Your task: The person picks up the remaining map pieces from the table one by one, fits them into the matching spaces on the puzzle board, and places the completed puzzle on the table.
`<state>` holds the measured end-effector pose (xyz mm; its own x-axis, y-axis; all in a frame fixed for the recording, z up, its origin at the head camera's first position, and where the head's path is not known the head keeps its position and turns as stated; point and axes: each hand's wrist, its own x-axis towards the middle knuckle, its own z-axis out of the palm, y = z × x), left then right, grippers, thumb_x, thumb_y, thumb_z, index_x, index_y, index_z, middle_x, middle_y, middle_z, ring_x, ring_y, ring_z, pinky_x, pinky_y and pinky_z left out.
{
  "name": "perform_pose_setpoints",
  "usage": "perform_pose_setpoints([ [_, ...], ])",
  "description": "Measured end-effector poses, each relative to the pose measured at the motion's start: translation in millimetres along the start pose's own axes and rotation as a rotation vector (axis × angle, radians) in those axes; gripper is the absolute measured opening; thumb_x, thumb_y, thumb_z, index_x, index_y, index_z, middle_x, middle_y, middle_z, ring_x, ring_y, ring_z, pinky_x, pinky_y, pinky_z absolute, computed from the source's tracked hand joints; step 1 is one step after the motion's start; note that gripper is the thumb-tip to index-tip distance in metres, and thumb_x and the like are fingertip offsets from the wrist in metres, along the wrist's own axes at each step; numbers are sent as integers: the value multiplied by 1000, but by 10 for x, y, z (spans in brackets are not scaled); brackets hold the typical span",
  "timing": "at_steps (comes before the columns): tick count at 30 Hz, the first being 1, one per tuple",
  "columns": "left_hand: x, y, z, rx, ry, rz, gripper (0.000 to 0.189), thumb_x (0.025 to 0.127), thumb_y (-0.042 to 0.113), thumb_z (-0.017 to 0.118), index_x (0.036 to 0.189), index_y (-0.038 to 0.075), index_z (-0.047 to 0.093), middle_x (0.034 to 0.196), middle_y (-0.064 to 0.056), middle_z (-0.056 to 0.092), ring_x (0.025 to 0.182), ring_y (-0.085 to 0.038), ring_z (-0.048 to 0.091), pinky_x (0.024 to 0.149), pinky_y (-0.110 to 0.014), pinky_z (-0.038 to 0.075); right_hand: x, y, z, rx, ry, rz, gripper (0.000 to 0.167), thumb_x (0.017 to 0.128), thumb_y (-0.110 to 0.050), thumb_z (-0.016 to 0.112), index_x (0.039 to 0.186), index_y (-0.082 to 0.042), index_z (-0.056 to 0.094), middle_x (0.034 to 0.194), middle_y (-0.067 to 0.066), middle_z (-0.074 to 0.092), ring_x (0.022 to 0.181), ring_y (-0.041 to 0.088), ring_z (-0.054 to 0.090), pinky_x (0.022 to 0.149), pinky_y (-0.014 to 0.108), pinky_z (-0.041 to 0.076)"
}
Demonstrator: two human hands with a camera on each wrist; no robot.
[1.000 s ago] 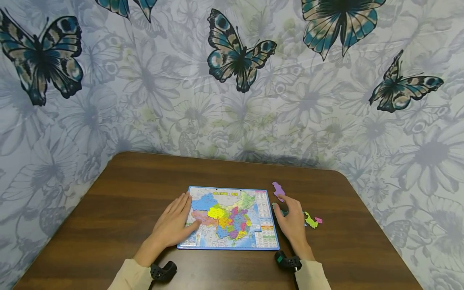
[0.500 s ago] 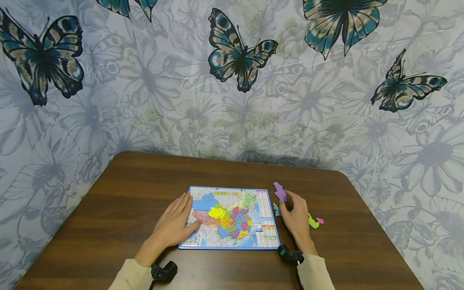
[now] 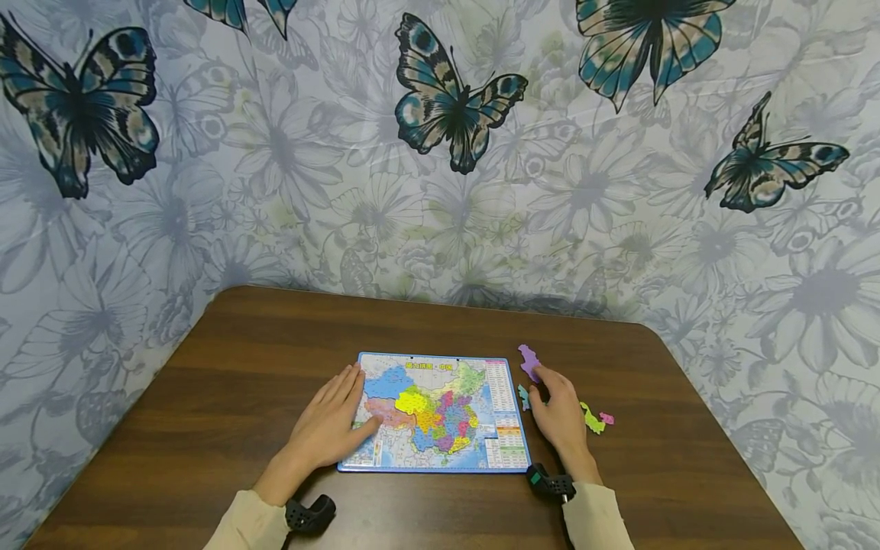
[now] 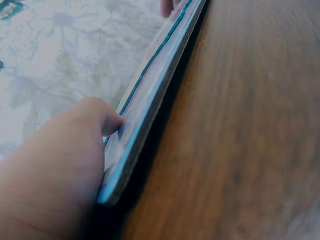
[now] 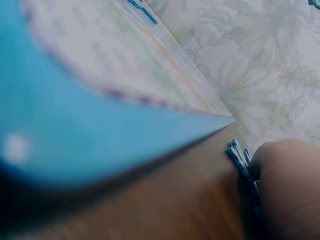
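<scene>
A map puzzle board (image 3: 440, 470) with a blue rim lies flat on the table in the head view, with coloured province pieces in its middle. My left hand (image 3: 328, 420) rests along its left edge, fingers straight, thumb over the lower left part. In the left wrist view the thumb (image 4: 112, 120) touches the board's face. My right hand (image 3: 560, 412) is just right of the board, fingers loosely bent. Its index finger is at the lower end of a purple puzzle piece (image 3: 528, 360). A small blue puzzle piece (image 3: 524, 397) lies by the thumb. The palm is hidden.
Beyond the right hand lie a green puzzle piece (image 3: 592, 419) and a pink puzzle piece (image 3: 606, 418). The brown wooden table (image 3: 660, 473) ends at a cloth backdrop (image 3: 481, 244) with butterflies. Black wrist devices (image 3: 311, 515) sit on both wrists.
My right hand has shifted slightly right and uncovered the small blue piece by its thumb. Its index finger has since dipped towards the purple piece. The left hand stays put.
</scene>
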<state>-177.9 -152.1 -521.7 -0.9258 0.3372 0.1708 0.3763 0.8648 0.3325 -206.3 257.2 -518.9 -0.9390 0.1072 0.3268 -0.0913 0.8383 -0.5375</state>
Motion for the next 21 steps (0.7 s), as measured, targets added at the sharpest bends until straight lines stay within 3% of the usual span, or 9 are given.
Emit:
perform_pose_setpoints([
  [4,0,-4,1,-1,-1,3,88,99,55,56,158,-5,31,170,-19,22,158,-36,20,127,-55,22,-13,-11,-8,-23,-22,6,39,99,-16,63,136,-5,67,144,16,62,137,39,50,111,60,42],
  [11,3,1,-2,-7,-4,1,88,99,55,57,158,-4,31,170,-19,22,158,-36,20,126,-55,22,-30,-22,-2,-36,9,-4,35,97,-15,64,129,-2,71,138,19,61,131,40,49,105,60,46],
  [21,8,3,-10,-12,-4,0,87,99,55,56,158,-5,32,170,-19,22,158,-36,21,126,-55,22,-33,-26,-7,-44,-11,-10,36,97,-14,63,130,-2,69,145,17,60,139,40,45,113,59,40],
])
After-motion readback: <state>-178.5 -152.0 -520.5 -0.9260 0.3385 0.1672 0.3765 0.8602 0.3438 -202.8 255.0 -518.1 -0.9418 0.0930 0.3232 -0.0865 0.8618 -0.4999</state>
